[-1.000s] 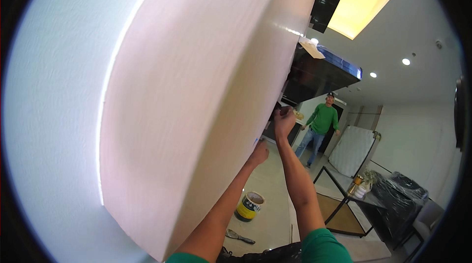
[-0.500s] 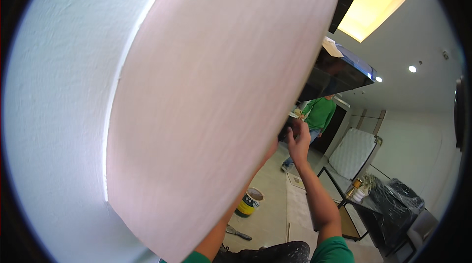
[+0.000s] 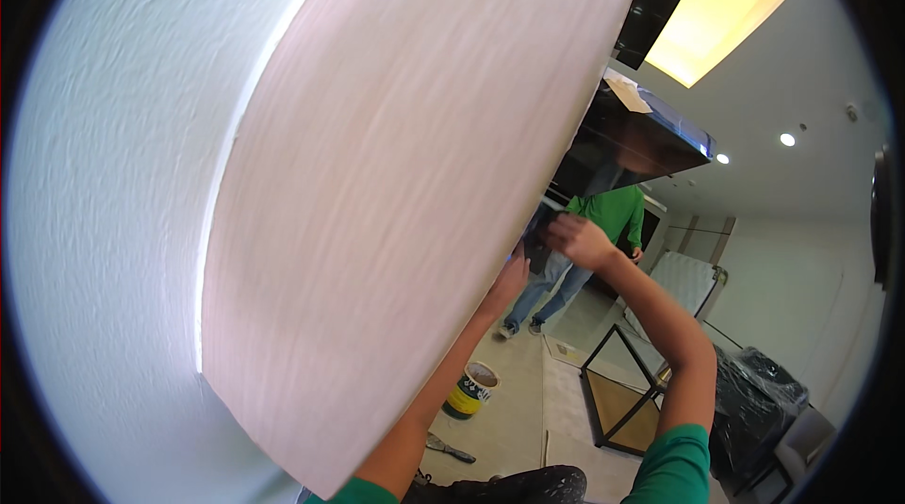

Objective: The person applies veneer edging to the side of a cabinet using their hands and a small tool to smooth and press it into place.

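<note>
A large pale wood-grain panel fills the middle of the view. Just beyond its right edge, my left hand is partly hidden by that edge, its fingers against a small black flat object whose kind I cannot make out. My right hand reaches in from the right, fingers curled together at the same object's side; what they pinch, if anything, is hidden. Above both hands hangs a glossy black box-like surface with a piece of tan paper at its upper edge.
A textured white wall runs along the left. Below are a yellow-and-black bucket and a scraper. Behind stands a person in green. Farther right are a black-framed table, a plastic-wrapped dark item and a leaning mattress.
My right hand has turned and its fingers have curled in at the black object, with the elbow swung outward. More of my left hand shows. The person behind has come nearer.
</note>
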A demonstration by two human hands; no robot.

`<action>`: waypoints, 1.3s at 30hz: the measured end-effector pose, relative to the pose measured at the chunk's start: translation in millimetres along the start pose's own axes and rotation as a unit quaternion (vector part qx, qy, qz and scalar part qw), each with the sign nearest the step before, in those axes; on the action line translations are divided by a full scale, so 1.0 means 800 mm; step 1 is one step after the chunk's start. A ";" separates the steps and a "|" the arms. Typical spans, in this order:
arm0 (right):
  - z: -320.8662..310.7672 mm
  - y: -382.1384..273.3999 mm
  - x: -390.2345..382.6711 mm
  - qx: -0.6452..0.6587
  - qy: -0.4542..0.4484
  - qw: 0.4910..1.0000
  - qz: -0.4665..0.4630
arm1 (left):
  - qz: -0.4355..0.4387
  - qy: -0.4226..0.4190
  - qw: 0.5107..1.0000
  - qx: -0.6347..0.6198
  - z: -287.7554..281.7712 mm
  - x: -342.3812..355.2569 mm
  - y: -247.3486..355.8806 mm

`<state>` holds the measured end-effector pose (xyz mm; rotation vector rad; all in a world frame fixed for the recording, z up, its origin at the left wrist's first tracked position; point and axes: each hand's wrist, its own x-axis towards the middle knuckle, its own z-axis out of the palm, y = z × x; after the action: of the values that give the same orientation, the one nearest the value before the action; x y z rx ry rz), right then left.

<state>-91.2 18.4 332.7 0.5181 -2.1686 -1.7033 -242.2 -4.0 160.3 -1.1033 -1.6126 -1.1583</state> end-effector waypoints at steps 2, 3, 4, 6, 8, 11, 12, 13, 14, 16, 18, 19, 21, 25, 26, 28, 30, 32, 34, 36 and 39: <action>0.011 0.022 0.002 -0.022 0.031 0.999 0.028 | 0.018 0.006 1.000 -0.016 -0.002 0.000 0.005; 0.014 0.033 0.002 -0.057 0.028 0.998 0.003 | 0.035 0.012 0.999 -0.024 -0.001 -0.003 0.007; 0.023 0.044 0.007 -0.059 0.019 0.998 0.005 | 0.039 0.010 0.999 -0.021 -0.002 -0.002 0.006; 0.049 0.066 0.022 -0.065 0.006 0.998 0.008 | 0.032 -0.003 0.999 -0.010 -0.004 0.002 -0.004; 0.067 0.077 0.024 -0.112 -0.050 0.992 -0.017 | 0.014 -0.066 0.997 -0.030 -0.006 0.002 -0.005; 0.104 0.088 0.024 -0.081 -0.007 0.996 0.025 | 0.000 -0.146 0.987 -0.071 -0.025 0.008 0.003; 0.115 0.094 0.013 -0.050 0.011 0.997 0.052 | 0.003 -0.139 0.987 -0.076 -0.029 0.009 0.011; 0.121 0.093 0.015 -0.013 0.036 0.996 0.076 | 0.003 -0.134 0.988 -0.076 -0.031 0.008 0.012; 0.125 0.094 0.016 0.022 0.063 0.993 0.098 | 0.005 -0.132 0.988 -0.078 -0.034 0.009 0.012; 0.131 0.086 0.029 0.076 0.061 0.987 0.130 | 0.006 -0.130 0.988 -0.080 -0.032 0.008 0.006; 0.131 0.074 0.049 0.023 0.019 0.996 0.088 | 0.005 -0.134 0.988 -0.074 -0.023 0.002 -0.003; 0.128 0.076 0.050 -0.038 -0.015 0.998 0.049 | 0.008 -0.132 0.988 -0.075 -0.023 0.003 -0.002; 0.128 0.075 0.053 -0.041 -0.016 0.998 0.047 | 0.012 -0.121 0.989 -0.078 -0.021 0.004 0.000; 0.113 0.076 0.044 -0.059 -0.035 0.998 0.001 | 0.021 -0.130 0.988 -0.077 -0.027 0.006 0.007; 0.104 0.072 0.044 -0.067 0.011 0.998 -0.008 | 0.018 -0.135 0.988 -0.077 -0.027 0.005 0.004; 0.090 0.067 0.045 -0.069 0.058 0.996 -0.022 | 0.012 -0.143 0.987 -0.077 -0.027 0.005 -0.001; 0.081 0.064 0.053 -0.041 0.019 0.999 -0.028 | 0.020 -0.129 0.989 -0.075 -0.024 0.003 -0.004; 0.080 0.065 0.051 -0.021 0.023 0.999 -0.030 | 0.026 -0.125 0.989 -0.079 -0.023 0.004 0.000; 0.084 0.067 0.051 -0.018 0.123 0.992 -0.034 | 0.025 -0.135 0.987 -0.078 -0.023 0.006 -0.001; 0.095 0.066 0.058 -0.034 -0.001 0.999 -0.020 | 0.028 -0.126 0.989 -0.077 -0.022 0.005 -0.005; 0.125 0.073 0.055 -0.028 -0.081 0.996 0.021 | 0.034 -0.115 0.990 -0.077 -0.019 0.003 -0.001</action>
<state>-181.5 94.9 368.7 0.3285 -2.2166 -1.8346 -241.7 -18.2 166.0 -1.4249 -1.6660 -1.1599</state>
